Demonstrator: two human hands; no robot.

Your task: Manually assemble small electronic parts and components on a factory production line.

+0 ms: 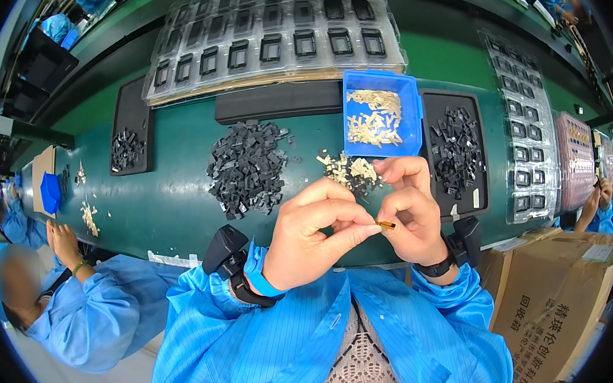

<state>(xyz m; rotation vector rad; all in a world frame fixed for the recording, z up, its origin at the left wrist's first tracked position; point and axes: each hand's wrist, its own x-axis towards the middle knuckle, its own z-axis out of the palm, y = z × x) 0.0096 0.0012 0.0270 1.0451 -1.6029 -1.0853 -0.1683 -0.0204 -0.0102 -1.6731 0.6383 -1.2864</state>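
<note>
My left hand (316, 228) and my right hand (416, 215) meet in front of my chest, above the near edge of the green table. Between their fingertips is a small amber-and-dark strip (387, 225). The right thumb and fingers pinch it, and the left thumb and forefinger close at its left end. Just beyond my hands lies a small heap of cream-coloured pieces (351, 170) mixed with dark bits, partly hidden by my fingers. A large pile of small black parts (247, 169) spreads to the left.
A blue bin (415, 111) holds cream strips. Black trays (127, 112) (459, 206) with black parts flank the work area. Stacked clear trays (275, 64) of black frames stand behind a black foam bar (278, 101). A co-worker (92, 309) sits left; a cardboard box (546, 302) stands right.
</note>
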